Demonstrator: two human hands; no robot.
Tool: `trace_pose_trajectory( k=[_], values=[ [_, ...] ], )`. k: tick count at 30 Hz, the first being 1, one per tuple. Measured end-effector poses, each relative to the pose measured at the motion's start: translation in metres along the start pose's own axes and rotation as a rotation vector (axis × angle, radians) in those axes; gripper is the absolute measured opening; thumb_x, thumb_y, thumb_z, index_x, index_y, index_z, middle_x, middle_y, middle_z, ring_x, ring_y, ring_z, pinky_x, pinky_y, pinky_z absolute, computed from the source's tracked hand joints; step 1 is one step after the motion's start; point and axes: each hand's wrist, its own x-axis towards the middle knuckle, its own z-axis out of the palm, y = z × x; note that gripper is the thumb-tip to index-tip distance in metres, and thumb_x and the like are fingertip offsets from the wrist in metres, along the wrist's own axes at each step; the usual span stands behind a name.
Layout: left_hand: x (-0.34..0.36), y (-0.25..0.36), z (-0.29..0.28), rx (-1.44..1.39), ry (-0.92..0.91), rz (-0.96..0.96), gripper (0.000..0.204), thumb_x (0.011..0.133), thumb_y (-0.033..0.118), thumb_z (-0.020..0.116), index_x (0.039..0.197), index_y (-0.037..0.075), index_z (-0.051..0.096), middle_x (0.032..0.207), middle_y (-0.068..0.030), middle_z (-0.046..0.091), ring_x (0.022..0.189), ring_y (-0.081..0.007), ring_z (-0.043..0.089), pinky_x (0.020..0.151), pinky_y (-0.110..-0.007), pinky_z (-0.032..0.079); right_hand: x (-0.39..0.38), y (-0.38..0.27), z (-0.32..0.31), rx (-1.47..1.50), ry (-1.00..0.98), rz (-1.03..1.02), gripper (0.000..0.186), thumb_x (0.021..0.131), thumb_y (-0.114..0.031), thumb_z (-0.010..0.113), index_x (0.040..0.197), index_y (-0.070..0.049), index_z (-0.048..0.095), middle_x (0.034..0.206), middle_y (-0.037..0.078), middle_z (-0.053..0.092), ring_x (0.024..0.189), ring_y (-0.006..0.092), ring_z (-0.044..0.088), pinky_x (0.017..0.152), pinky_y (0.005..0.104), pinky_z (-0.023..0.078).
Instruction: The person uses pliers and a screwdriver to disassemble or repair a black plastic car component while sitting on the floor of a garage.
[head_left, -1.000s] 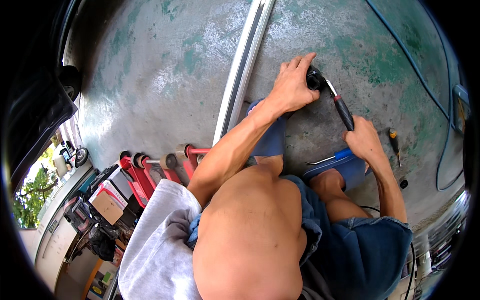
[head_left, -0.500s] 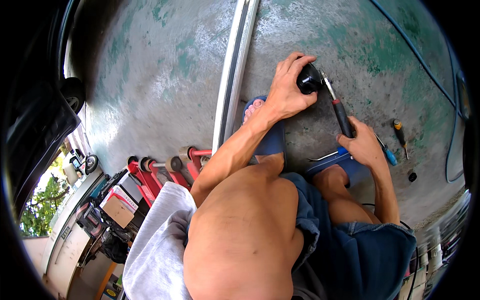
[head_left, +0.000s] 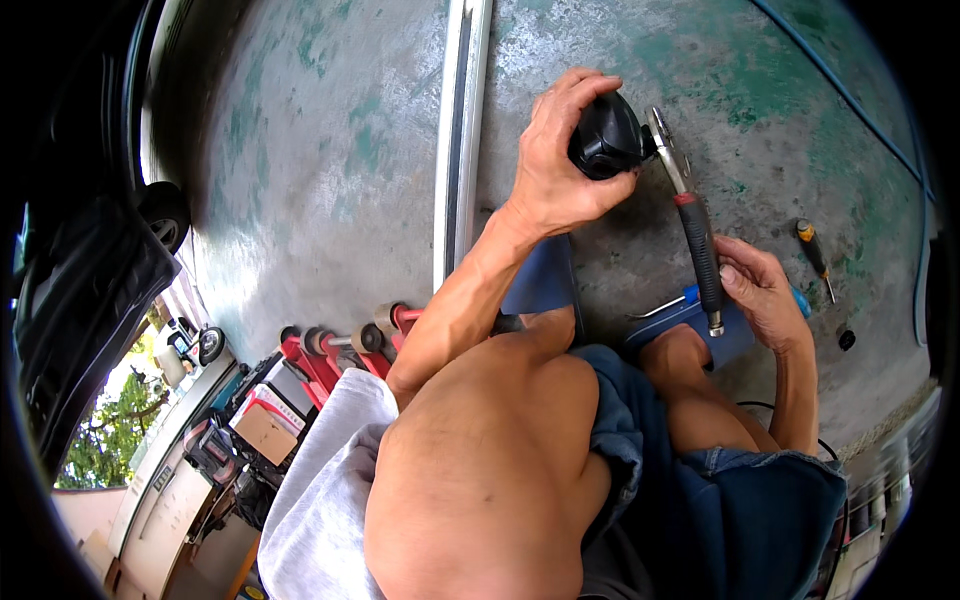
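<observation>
Our left hand [head_left: 556, 172] clasps the black part [head_left: 607, 130]. Our right hand [head_left: 768, 297], half-open, flanks the ratchet [head_left: 680, 175]: likely stiff, best held by its ribbed grip [head_left: 703, 250].

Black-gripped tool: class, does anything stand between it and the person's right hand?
Nothing visible does. The right hand is just right of the black-gripped tool, its fingers beside the grip's lower part; whether they touch is unclear.

This looks like a garage workshop: green-patched concrete floor [head_left: 330, 180], ratchet wrench [head_left: 698, 235], yellow-and-black screwdriver [head_left: 815, 250], vehicle wheel [head_left: 166, 220], workbench clutter [head_left: 265, 435].
</observation>
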Motion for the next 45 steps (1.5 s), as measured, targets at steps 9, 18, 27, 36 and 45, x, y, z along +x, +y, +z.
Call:
trace_pose_trajectory(
  k=[9, 18, 27, 36, 45],
  values=[
    [-0.004, 0.002, -0.013, -0.062, -0.028, -0.174, 0.077, 0.060, 0.008, 0.084, 0.133, 0.004, 0.058, 0.125, -0.0090, 0.061, 0.112, -0.0176, 0.060, 0.100, -0.030, 0.047, -0.006, -0.018, 0.023, -0.146, -0.053, 0.084, 0.055, 0.097, -0.002, 0.064, 0.148, 0.003, 0.044, 0.119, 0.007, 0.063, 0.109, 0.0139, 0.061, 0.097, 0.0288, 0.049],
    [-0.006, 0.006, -0.001, -0.006, -0.093, 0.007, 0.073, 0.057, 0.008, 0.082, 0.127, 0.006, 0.062, 0.129, -0.0169, 0.060, 0.120, -0.0335, 0.060, 0.102, -0.039, 0.048, -0.005, -0.004, 0.030, -0.644, -0.003, 0.044, 0.035, 0.085, 0.015, 0.057, 0.116, 0.001, 0.056, 0.088, 0.004, 0.058, 0.075, 0.0101, 0.051, 0.069, 0.0263, 0.046],
    [0.000, 0.007, -0.007, 0.030, -0.108, 0.042, 0.075, 0.057, 0.008, 0.081, 0.129, 0.007, 0.061, 0.127, -0.0172, 0.060, 0.118, -0.0352, 0.060, 0.101, -0.041, 0.048, -0.002, 0.002, 0.034, -0.820, 0.172, -0.104, 0.038, 0.082, 0.013, 0.054, 0.117, -0.001, 0.058, 0.087, 0.022, 0.066, 0.081, 0.0410, 0.065, 0.074, 0.0426, 0.050],
    [0.005, -0.001, -0.011, 0.016, -0.067, 0.056, 0.077, 0.056, 0.009, 0.082, 0.130, 0.007, 0.061, 0.127, -0.0160, 0.059, 0.120, -0.0323, 0.059, 0.103, -0.040, 0.048, 0.012, -0.005, 0.031, -0.880, 0.182, -0.266, 0.033, 0.083, 0.013, 0.056, 0.113, 0.000, 0.057, 0.086, 0.023, 0.064, 0.081, 0.0435, 0.063, 0.072, 0.0431, 0.050],
    [0.003, -0.010, -0.029, -0.135, -0.081, -0.315, 0.072, 0.061, 0.009, 0.083, 0.130, 0.007, 0.061, 0.123, -0.0117, 0.061, 0.114, -0.0236, 0.062, 0.101, -0.034, 0.049, 0.018, -0.030, 0.019, -1.009, 0.055, -0.344, 0.025, 0.091, 0.001, 0.064, 0.116, 0.002, 0.059, 0.095, 0.025, 0.064, 0.089, 0.0457, 0.062, 0.077, 0.0445, 0.050]
  ],
)
